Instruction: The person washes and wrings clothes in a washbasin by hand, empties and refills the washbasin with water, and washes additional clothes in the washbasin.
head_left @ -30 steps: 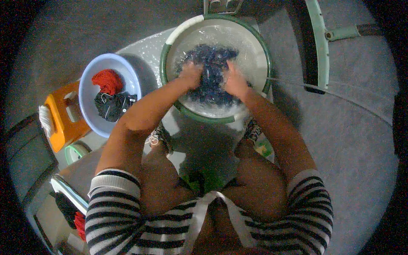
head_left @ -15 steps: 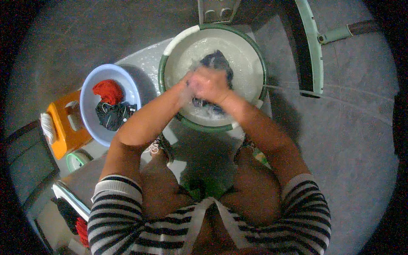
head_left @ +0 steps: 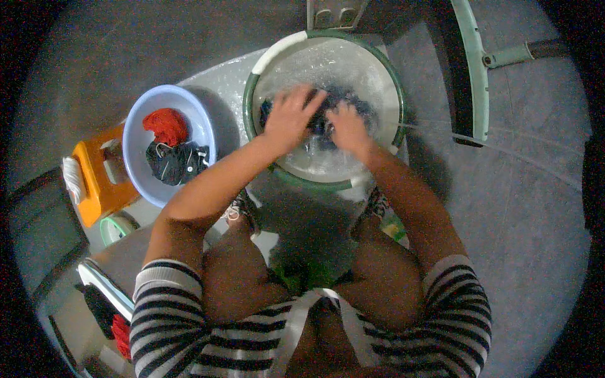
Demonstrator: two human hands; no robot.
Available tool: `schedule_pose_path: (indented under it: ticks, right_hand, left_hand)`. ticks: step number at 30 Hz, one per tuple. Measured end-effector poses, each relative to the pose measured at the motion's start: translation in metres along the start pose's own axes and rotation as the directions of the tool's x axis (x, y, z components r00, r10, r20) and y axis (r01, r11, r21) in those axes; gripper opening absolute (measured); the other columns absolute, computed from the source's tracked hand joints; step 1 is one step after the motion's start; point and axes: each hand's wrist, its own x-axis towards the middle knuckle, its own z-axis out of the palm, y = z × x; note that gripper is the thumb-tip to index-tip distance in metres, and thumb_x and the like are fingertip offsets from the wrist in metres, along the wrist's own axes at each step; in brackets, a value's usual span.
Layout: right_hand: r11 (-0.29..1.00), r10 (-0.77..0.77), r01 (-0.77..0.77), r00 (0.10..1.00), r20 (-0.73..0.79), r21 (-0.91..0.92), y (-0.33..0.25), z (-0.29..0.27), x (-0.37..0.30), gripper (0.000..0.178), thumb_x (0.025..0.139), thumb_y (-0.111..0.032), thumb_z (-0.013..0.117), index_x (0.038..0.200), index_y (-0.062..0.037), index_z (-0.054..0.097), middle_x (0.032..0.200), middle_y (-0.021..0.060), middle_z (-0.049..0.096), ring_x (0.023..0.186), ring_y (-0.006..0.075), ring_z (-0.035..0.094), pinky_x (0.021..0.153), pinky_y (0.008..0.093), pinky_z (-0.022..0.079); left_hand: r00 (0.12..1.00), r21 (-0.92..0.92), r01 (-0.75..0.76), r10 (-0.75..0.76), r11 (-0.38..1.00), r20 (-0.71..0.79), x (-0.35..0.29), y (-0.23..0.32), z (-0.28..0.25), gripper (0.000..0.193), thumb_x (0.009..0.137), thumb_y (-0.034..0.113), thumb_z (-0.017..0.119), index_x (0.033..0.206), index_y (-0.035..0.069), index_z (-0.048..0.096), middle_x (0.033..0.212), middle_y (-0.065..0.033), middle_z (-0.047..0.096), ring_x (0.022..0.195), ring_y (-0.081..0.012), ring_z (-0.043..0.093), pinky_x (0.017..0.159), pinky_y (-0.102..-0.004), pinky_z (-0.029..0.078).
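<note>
A wet dark garment [head_left: 319, 130] lies spread in the soapy water of a large white basin with a green rim [head_left: 401, 94]. My left hand [head_left: 292, 118] rests over the garment's left part, fingers stretched out and apart. Beside it, my right hand [head_left: 348, 131] is over the cloth's right part, its fingers slightly bent and apart, a little blurred. Neither hand is closed round the cloth. Some of the garment is hidden under the hands and the foam.
To the left, a light blue basin [head_left: 129, 157] holds a red cloth [head_left: 167, 126] and a black garment [head_left: 169, 165]. Beyond it stands an orange stool [head_left: 94, 189] with a white cloth [head_left: 72, 179] at its edge. A pale green-framed object [head_left: 477, 75] stands at the right.
My hands were together, gripping the bunched garment in a blur. Now they have separated, and the garment lies wider and lower in the water.
</note>
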Motion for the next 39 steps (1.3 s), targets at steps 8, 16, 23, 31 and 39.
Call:
schedule_pose_path:
  ticks: [8,16,23,31,39]
  right_hand:
    - [0.444,0.167,0.045,0.977,-0.132,0.895,-0.054,-0.108,0.01,0.04,0.069,-0.017,0.066,0.104,-0.0015,0.055,0.093,0.0108,0.061,0.08,0.0186,0.059,0.072,0.0317,0.047]
    - [0.946,0.1,0.07,0.866,-0.49,0.317,-0.019,-0.083,0.011,0.022,0.077,-0.026,0.057,0.069,-0.0056,0.055,0.065,0.0139,0.059,0.058,0.0312,0.058,0.053,0.042,0.045]
    - [0.953,0.263,-0.221,0.942,-0.209,0.206,0.039,-0.061,-0.031,0.042,0.086,-0.029,0.045,0.127,-0.0225,0.039,0.117,0.0177,0.047,0.1,0.0371,0.051,0.078,0.0476,0.045]
    - [0.991,-0.131,0.13,0.988,0.078,0.011,0.012,-0.022,-0.034,0.03,0.084,-0.026,0.049,0.109,-0.011,0.055,0.11,0.0187,0.051,0.093,0.0376,0.054,0.077,0.0446,0.045]
    - [0.696,0.271,0.107,0.876,-0.398,0.71,-0.021,-0.219,-0.086,0.027,0.086,-0.026,0.051,0.087,0.0004,0.053,0.069,0.0148,0.056,0.064,0.0297,0.052,0.059,0.037,0.041]
  left_hand:
    - [0.559,-0.339,0.539,0.026,-0.771,0.829,0.032,-0.019,-0.025,0.051,0.087,0.045,0.039,0.111,0.002,0.052,0.109,-0.0177,0.055,0.1,-0.03,0.055,0.088,-0.0437,0.043]
    - [0.727,-0.563,0.436,-0.093,-0.702,0.68,0.034,-0.002,0.013,0.03,0.087,0.019,0.045,0.109,0.001,0.052,0.093,-0.0142,0.062,0.074,-0.0188,0.062,0.067,-0.0307,0.053]
    - [0.851,-0.222,0.44,-0.326,0.87,0.411,0.002,-0.018,-0.02,0.033,0.083,0.028,0.053,0.102,0.001,0.055,0.103,-0.0153,0.054,0.093,-0.0334,0.055,0.079,-0.0437,0.043]
    - [0.892,-0.116,-0.082,0.125,0.99,0.435,-0.008,-0.016,0.035,0.019,0.077,0.018,0.053,0.09,0.005,0.058,0.091,-0.0156,0.058,0.086,-0.0341,0.056,0.076,-0.0461,0.045]
    - [0.993,-0.624,0.113,-0.106,0.773,0.048,0.01,-0.051,-0.16,0.033,0.074,0.023,0.068,0.095,0.002,0.053,0.084,-0.0155,0.061,0.077,-0.0253,0.058,0.07,-0.0358,0.045]
